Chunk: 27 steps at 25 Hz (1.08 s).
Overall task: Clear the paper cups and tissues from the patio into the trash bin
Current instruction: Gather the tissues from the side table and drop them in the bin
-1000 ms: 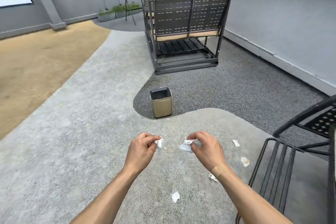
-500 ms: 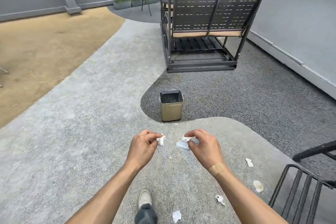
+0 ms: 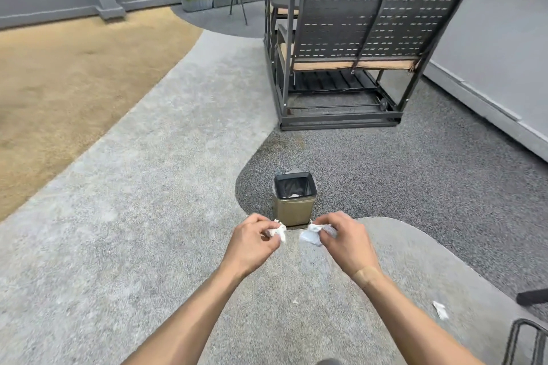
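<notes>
A small square gold trash bin point(image 3: 294, 210) with a black liner stands on the patio floor just ahead of my hands; something white lies inside it. My left hand point(image 3: 252, 243) pinches a crumpled white tissue point(image 3: 278, 232). My right hand point(image 3: 345, 241) pinches another crumpled tissue point(image 3: 311, 235). Both hands hover close together, just short of the bin's near side. One more tissue scrap point(image 3: 439, 310) lies on the floor at the lower right. No paper cup is in view.
A dark metal swing bench point(image 3: 355, 47) with a tan cushion stands beyond the bin. A black metal chair frame point(image 3: 527, 341) pokes in at the lower right. A grey wall point(image 3: 504, 53) runs along the right; sandy ground point(image 3: 59, 83) lies at the left.
I have walked forward: the bin is now right in front of my hands, and the floor scraps and chair have slid toward the lower right edge. Both hands still hold their tissues.
</notes>
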### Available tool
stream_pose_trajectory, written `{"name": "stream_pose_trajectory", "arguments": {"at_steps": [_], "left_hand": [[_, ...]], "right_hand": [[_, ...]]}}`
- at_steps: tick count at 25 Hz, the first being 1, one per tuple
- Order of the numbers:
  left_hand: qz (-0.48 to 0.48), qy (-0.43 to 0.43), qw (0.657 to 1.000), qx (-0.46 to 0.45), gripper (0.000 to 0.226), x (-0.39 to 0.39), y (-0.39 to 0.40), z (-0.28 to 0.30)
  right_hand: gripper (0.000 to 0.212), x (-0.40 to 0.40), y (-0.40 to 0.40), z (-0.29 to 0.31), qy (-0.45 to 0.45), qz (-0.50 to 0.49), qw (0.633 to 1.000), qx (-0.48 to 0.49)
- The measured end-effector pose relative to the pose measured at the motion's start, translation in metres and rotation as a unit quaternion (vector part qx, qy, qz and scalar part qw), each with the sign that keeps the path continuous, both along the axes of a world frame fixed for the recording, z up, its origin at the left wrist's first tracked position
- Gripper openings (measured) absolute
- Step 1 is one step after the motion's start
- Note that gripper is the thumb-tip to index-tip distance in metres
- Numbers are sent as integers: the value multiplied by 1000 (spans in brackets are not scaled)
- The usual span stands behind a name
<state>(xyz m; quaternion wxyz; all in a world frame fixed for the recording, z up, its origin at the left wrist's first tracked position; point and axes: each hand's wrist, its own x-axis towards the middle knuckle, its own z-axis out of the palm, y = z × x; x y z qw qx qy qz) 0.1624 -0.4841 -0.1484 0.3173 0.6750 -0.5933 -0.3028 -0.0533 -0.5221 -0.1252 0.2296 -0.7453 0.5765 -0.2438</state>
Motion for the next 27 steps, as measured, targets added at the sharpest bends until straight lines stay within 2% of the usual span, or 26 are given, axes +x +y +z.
{"name": "stream_pose_trajectory", "arguments": {"at_steps": [8,12,18,27], "left_hand": [[-40,-22,999,2,18,6,-135,-15],[-17,-45,999,3,27,-7,-228,-19],[22,-48,998,21,24,-34,-347,-19],[51,-25,996,62,24,-24,-462,-51]], "right_hand": [[20,10,-125,-28,-2,-15,1000,21],[19,1,-221,-40,6,-11,1000,13],[17,-19,-348,-44,4,11,999,31],[18,-9,-465,-82,17,12,996,85]]}}
